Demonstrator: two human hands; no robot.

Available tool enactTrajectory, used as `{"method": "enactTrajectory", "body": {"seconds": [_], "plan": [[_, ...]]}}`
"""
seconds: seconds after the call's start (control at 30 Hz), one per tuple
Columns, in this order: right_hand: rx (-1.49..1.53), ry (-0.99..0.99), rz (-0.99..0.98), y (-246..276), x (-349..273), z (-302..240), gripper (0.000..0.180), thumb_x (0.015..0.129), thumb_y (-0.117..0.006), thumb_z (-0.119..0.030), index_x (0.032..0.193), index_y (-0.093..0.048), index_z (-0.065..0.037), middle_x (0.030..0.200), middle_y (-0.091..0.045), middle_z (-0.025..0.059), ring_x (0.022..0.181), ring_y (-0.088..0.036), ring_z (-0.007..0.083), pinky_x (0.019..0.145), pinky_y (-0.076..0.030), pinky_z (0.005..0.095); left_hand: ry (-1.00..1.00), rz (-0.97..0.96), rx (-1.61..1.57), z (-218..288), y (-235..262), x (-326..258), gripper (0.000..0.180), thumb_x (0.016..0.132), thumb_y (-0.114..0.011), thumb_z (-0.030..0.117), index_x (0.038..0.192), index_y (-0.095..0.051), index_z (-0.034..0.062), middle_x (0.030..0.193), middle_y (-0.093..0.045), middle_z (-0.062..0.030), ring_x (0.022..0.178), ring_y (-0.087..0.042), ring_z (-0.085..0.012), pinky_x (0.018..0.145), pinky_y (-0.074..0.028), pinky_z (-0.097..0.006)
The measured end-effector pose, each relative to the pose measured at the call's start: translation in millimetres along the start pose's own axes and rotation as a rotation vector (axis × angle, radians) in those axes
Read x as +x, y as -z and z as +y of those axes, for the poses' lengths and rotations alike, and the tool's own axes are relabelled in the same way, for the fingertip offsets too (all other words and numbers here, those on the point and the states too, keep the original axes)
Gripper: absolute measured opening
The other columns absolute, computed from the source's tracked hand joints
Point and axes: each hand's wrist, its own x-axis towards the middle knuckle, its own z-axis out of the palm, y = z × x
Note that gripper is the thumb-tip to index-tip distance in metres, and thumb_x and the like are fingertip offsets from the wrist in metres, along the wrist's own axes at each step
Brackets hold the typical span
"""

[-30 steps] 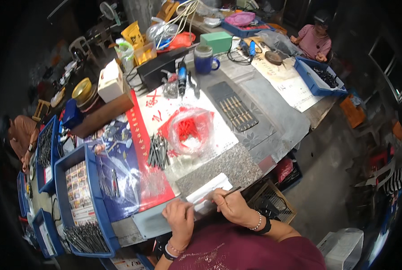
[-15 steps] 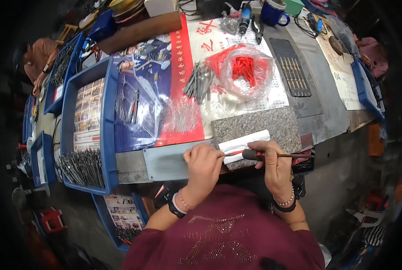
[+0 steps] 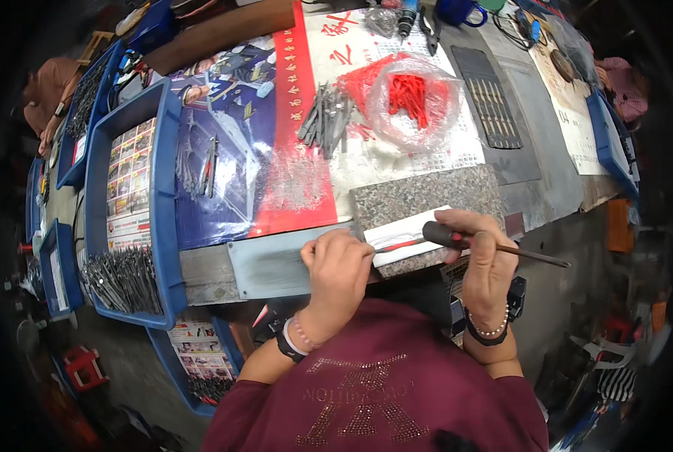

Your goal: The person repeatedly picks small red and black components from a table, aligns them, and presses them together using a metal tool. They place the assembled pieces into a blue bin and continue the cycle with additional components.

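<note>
Both hands are working at the near table edge over a granite slab (image 3: 427, 200). Right hand (image 3: 481, 252) is clamping a black-handled tool (image 3: 457, 239), its long axis running left-right, rod end pointing right past the fist. Left hand (image 3: 338, 260) is pinching down a small red-handled piece (image 3: 396, 245) on white paper (image 3: 404, 226), lying just left of the tool, nearly in line with it.

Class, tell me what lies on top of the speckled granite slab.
A white sheet lies on the granite slab, with a red-handled piece on it. The left hand covers the piece's other end.
</note>
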Motion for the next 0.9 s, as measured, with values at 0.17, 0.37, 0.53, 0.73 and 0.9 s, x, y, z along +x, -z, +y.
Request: {"method": "enactTrajectory", "body": {"seconds": [0.17, 0.37, 0.53, 0.73, 0.9], "plan": [[0.109, 0.169, 0.139, 11, -2, -11, 0.030, 0.098, -0.039, -0.014, 0.101, -0.061, 0.006, 0.096, -0.065, 0.0140, 0.070, -0.059, 0.0139, 0.059, -0.049, 0.0266, -0.008, 0.008, 0.016, -1, -2, -1, 0.014, 0.071, -0.070, 0.004, 0.083, -0.063, 0.0077, 0.084, -0.057, -0.0056, 0.093, -0.057, -0.0260, 0.083, -0.033, -0.038], [-0.228, 0.121, -0.175, -11, 3, 17, 0.024, 0.096, -0.044, -0.015, 0.093, -0.062, 0.000, 0.087, -0.065, 0.0111, 0.070, -0.062, 0.0234, 0.062, -0.050, 0.0318, -0.022, -0.012, 0.040, 0, -3, -3, 0.015, 0.072, -0.070, 0.003, 0.084, -0.063, 0.0079, 0.085, -0.057, -0.0063, 0.095, -0.057, -0.0275, 0.084, -0.033, -0.038], [-0.044, 0.011, 0.030, 17, -15, 26, 0.043, 0.102, -0.029, -0.022, 0.093, -0.062, 0.006, 0.091, -0.066, 0.0143, 0.076, -0.062, 0.0180, 0.071, -0.050, 0.0296, -0.048, -0.012, 0.049, 2, -2, -1, 0.011, 0.075, -0.067, 0.006, 0.084, -0.061, 0.0098, 0.085, -0.056, -0.0043, 0.097, -0.057, -0.0254, 0.085, -0.031, -0.040], [0.194, -0.146, 0.072, 25, -35, 28, 0.036, 0.102, -0.031, -0.021, 0.093, -0.055, 0.003, 0.094, -0.065, 0.0145, 0.069, -0.058, 0.0126, 0.063, -0.045, 0.0232, -0.075, -0.028, 0.026, 5, 1, -1, 0.015, 0.075, -0.064, 0.001, 0.088, -0.058, 0.0059, 0.087, -0.056, -0.0102, 0.096, -0.056, -0.0296, 0.086, -0.033, -0.039], [0.486, -0.350, 0.020, 6, -48, 34, 0.023, 0.099, -0.037, -0.016, 0.098, -0.052, 0.002, 0.090, -0.063, 0.0129, 0.057, -0.051, 0.0084, 0.054, -0.041, 0.0203, -0.053, 0.006, 0.002, 13, 9, 1, 0.013, 0.077, -0.064, 0.002, 0.088, -0.058, 0.0059, 0.087, -0.056, -0.0096, 0.097, -0.056, -0.0295, 0.087, -0.033, -0.039]]}}
